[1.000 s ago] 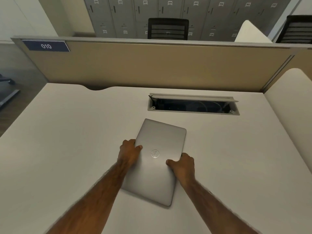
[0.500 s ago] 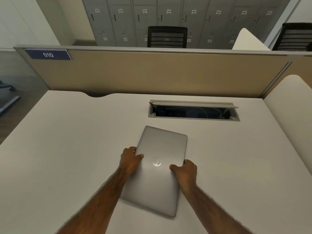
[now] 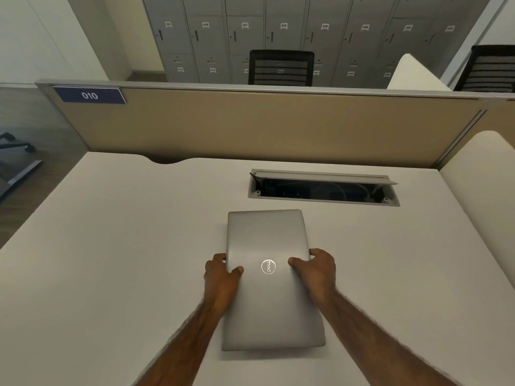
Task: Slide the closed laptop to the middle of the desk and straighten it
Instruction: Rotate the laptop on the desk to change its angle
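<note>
- Both hands hold the closed laptop (image 3: 267, 277) by its long sides: the left hand (image 3: 221, 280) grips the left edge, thumb lying on the lid and fingers curled down over the side.
- On the opposite edge the right hand (image 3: 317, 270) does the same, thumb pressed on the lid just right of the round logo (image 3: 268, 266), fingers wrapped round the rim.
- Neither hand is spread wide; each is closed around the laptop's edge, with bare forearms reaching in from the bottom of the view.
- That silver-grey laptop lies flat on the white desk (image 3: 111, 260), roughly in the middle of the desktop, its short sides facing the person and the partition.
- Its edges run close to square with the desk, the long sides pointing straight away from the person.
- Just beyond its far edge, and a little to the right, sits an open cable tray (image 3: 323, 188) sunk into the desk, its lid tipped up and cables dimly visible inside.
- Behind the desk stands a tan partition (image 3: 278, 126) carrying a blue label (image 3: 89, 95) that reads 010.
- Past the partition are a black office chair (image 3: 281, 68) and grey lockers (image 3: 284, 29) with number tags.
</note>
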A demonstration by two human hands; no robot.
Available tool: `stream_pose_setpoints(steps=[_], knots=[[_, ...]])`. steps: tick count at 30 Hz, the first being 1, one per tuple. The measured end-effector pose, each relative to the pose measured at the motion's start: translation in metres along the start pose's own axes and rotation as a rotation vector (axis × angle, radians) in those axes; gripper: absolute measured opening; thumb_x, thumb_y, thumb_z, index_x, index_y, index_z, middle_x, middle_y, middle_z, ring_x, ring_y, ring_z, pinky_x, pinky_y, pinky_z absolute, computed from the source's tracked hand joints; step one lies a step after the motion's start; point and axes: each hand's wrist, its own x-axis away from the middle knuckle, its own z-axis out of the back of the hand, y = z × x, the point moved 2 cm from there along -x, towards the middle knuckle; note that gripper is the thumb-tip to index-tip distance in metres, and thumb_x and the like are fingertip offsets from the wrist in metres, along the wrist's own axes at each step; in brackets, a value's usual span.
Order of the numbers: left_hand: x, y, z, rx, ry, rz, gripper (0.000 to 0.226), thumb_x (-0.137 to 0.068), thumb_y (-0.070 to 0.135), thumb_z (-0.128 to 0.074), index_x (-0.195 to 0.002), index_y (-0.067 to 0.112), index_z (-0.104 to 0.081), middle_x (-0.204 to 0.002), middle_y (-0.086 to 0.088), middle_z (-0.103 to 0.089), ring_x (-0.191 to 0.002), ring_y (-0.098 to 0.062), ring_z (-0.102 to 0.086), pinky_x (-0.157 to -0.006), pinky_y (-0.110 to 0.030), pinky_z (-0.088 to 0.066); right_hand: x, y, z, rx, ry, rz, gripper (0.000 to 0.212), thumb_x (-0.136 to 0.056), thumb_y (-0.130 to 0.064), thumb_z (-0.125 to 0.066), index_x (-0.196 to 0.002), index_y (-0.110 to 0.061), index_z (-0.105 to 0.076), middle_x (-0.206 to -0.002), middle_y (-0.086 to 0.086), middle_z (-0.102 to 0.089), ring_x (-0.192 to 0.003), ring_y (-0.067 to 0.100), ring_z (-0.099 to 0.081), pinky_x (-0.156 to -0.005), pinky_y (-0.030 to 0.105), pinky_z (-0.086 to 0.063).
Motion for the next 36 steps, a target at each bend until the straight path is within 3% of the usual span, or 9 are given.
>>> stream_pose_setpoints(steps=[5, 9, 17, 22, 29, 33, 36], knots=[[0.022, -0.008, -0.012, 0.093, 0.048, 0.079, 0.055, -0.083, 0.019, -0.071, -0.132, 0.012, -0.047, -0.128, -0.012, -0.048, -0.116, -0.036, -0.056, -0.100, -0.051, -0.049, -0.013, -0.015, 0.003, 0.044, -0.023, 0.029, 0.046, -0.064, -0.033, -0.084, -0.103, -0.010, -0.076, -0.101, 0.009, -0.075, -0.095, 0.032, -0.073, -0.085, 0.048, -0.061], [0.038, -0.015, -0.022, 0.182, 0.075, 0.121, 0.054, -0.082, 0.016, -0.071, -0.130, 0.013, -0.047, -0.126, -0.010, -0.047, -0.115, -0.036, -0.055, -0.100, -0.053, -0.049, -0.022, -0.023, 0.001, 0.079, -0.054, 0.041, 0.027, -0.064, -0.031, -0.084, -0.083, -0.014, -0.075, -0.086, 0.005, -0.077, -0.086, 0.030, -0.074, -0.079, 0.046, -0.062], [0.054, -0.020, -0.027, 0.236, 0.170, 0.169, 0.053, -0.082, 0.013, -0.070, -0.130, 0.014, -0.046, -0.118, -0.003, -0.040, -0.113, -0.037, -0.054, -0.101, -0.052, -0.047, -0.035, -0.033, -0.011, 0.132, -0.147, 0.071, 0.033, -0.064, -0.029, -0.087, -0.089, -0.013, -0.075, -0.090, 0.004, -0.077, -0.086, 0.027, -0.074, -0.081, 0.043, -0.062], [0.061, -0.022, -0.029, 0.270, 0.225, 0.192, 0.054, -0.082, 0.011, -0.070, -0.130, 0.012, -0.045, -0.121, -0.006, -0.041, -0.112, -0.038, -0.054, -0.100, -0.052, -0.047, -0.045, -0.039, -0.023, 0.169, -0.211, 0.098, 0.027, -0.065, -0.030, -0.089, -0.071, -0.026, -0.062, -0.078, -0.009, -0.067, -0.080, 0.019, -0.070, -0.080, 0.041, -0.062], [0.078, -0.024, -0.037, 0.312, 0.313, 0.247, 0.053, -0.079, 0.010, -0.074, -0.124, 0.009, -0.046, -0.115, -0.007, -0.043, -0.108, -0.039, -0.053, -0.099, -0.052, -0.046, -0.054, -0.044, -0.036, 0.216, -0.301, 0.117, 0.026, -0.065, -0.029, -0.090, -0.076, -0.025, -0.067, -0.084, -0.004, -0.070, -0.084, 0.020, -0.071, -0.082, 0.041, -0.063], [0.087, -0.028, -0.045, 0.336, 0.309, 0.273, 0.052, -0.078, 0.009, -0.074, -0.122, 0.007, -0.046, -0.114, -0.007, -0.043, -0.107, -0.037, -0.052, -0.099, -0.049, -0.046, -0.059, -0.047, -0.044, 0.280, -0.332, 0.141, 0.038, -0.064, -0.029, -0.091, -0.097, -0.014, -0.077, -0.092, 0.004, -0.074, -0.090, 0.024, -0.072, -0.078, 0.037, -0.061], [0.090, -0.026, -0.050, 0.355, 0.298, 0.267, 0.050, -0.079, 0.006, -0.074, -0.120, 0.007, -0.046, -0.110, -0.006, -0.043, -0.107, -0.035, -0.051, -0.099, -0.047, -0.046, -0.065, -0.048, -0.047, 0.321, -0.351, 0.157, 0.042, -0.066, -0.028, -0.092, -0.102, -0.013, -0.078, -0.098, 0.005, -0.073, -0.094, 0.024, -0.070, -0.080, 0.034, -0.057]])
